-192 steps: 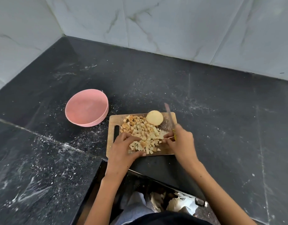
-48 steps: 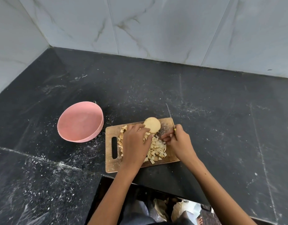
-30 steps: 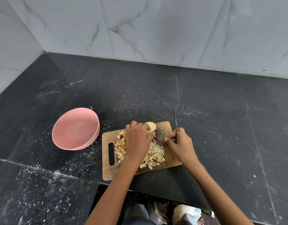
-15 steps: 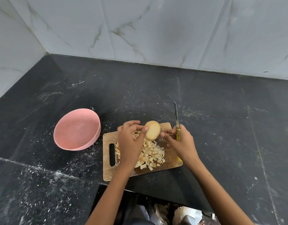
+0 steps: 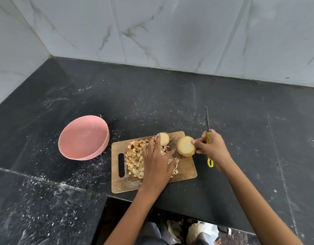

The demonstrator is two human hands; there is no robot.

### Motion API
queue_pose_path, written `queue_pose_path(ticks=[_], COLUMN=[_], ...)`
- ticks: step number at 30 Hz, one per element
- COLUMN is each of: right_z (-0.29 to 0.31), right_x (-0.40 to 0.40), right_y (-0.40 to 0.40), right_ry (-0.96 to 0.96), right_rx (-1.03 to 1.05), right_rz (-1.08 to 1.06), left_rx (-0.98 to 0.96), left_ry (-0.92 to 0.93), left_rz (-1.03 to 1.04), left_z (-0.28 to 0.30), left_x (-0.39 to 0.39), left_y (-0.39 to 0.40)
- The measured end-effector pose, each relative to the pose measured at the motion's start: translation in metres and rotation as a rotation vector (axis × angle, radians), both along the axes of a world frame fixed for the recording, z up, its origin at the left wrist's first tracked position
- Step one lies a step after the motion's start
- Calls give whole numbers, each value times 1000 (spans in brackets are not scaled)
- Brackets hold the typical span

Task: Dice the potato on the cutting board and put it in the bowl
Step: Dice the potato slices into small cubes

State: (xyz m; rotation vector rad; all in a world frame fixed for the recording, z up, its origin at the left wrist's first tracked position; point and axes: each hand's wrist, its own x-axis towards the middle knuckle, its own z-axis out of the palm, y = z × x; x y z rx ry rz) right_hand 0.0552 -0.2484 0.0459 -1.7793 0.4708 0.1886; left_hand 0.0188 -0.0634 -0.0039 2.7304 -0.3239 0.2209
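A wooden cutting board (image 5: 152, 183) lies on the black counter, covered with several small potato dice (image 5: 135, 161). My left hand (image 5: 158, 165) rests flat over the dice with straight fingers, its fingertips touching a rounded potato piece (image 5: 164, 138) at the board's far edge. My right hand (image 5: 212, 147) grips a yellow-handled knife (image 5: 208, 137), blade pointing away from me. Its thumb and fingertips also pinch a potato half (image 5: 185, 146), cut face up, over the board's right far corner. The pink bowl (image 5: 83, 137) stands to the left of the board, with nothing visible in it.
White marble-tiled walls (image 5: 170, 32) close off the counter at the back and left. The black counter (image 5: 258, 121) is dusted with white specks around the bowl and board. Its front edge steps back just below the board.
The potato piece my left hand lifted half a second ago is now pinched by my right hand. My left hand has come down flat over the dice, and a second piece shows at the board's far edge.
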Motion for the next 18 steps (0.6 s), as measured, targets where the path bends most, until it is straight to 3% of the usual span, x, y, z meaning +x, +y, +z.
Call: queue_pose_path(ticks=[4,9,15,18], right_z=[0,2,1,5], right_x=[7,7,2,-4], right_y=[10,13,12,25], right_ry=[62,58,-136,-143], right_rx=[5,88,-367,-340], right_rz=[77,94,138,248], left_rx=[-145,-118,-133,-229], left_ry=[6,47,24,-32], left_rz=[11,-77,-65,63], left_z=[4,7,9,15], left_x=[4,16,20,15], left_y=[-2,-10,-9,12])
